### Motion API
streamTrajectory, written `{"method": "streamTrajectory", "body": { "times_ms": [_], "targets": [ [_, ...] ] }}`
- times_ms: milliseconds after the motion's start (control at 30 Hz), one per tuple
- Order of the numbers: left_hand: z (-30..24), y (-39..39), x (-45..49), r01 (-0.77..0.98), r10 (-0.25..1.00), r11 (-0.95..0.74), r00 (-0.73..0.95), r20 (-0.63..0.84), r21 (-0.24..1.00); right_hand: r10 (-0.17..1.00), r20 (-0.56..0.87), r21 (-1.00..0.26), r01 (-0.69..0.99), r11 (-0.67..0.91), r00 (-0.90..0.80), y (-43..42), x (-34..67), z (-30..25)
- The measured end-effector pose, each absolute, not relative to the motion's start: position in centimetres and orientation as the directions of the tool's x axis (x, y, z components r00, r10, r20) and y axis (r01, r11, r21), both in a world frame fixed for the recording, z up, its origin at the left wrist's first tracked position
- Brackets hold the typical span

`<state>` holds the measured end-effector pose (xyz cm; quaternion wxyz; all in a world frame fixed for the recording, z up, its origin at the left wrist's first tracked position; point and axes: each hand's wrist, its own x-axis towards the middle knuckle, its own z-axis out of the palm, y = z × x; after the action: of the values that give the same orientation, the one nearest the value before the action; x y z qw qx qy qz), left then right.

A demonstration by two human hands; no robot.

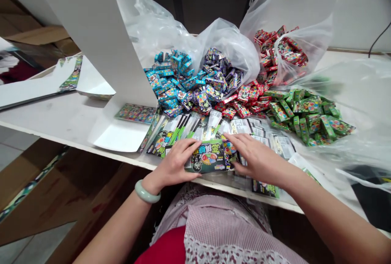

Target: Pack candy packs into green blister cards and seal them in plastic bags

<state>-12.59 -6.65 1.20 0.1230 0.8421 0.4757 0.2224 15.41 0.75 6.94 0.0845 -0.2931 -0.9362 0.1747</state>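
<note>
head view, pale tabletop, dark door behind, cardboard below, hands grasping a printed packet

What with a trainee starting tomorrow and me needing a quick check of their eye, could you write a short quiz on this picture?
1. Multiple choice: which colour is the pile of small packs farthest to the right?
A) Blue
B) Purple
C) Green

2. True or false: the bracelet is on the right wrist.

3. Short answer: what lies between the left hand and the right hand?

Key:
1. C, the green pile.
2. False; the bracelet is on the left wrist.
3. A printed packet, mostly green and black on the side facing up.
</note>
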Motion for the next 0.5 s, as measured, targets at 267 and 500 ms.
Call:
{"method": "streamTrajectory", "body": {
  "times_ms": [267, 500],
  "targets": [
    [1.04, -6.53, -12.77, 0.738, 0.874, -0.486, 0.410, 0.261, 0.467, 0.500, 0.054, -0.332, 0.457, 0.826, -0.864, 1.07, 15.13, 6.91],
    [1.35, -6.35, -12.72, 0.706, 0.862, -0.506, 0.437, 0.258, 0.496, 0.481, 0.035, -0.447, 0.416, 0.792, -0.876, 1.69, 14.40, 6.50]
  ]
}}
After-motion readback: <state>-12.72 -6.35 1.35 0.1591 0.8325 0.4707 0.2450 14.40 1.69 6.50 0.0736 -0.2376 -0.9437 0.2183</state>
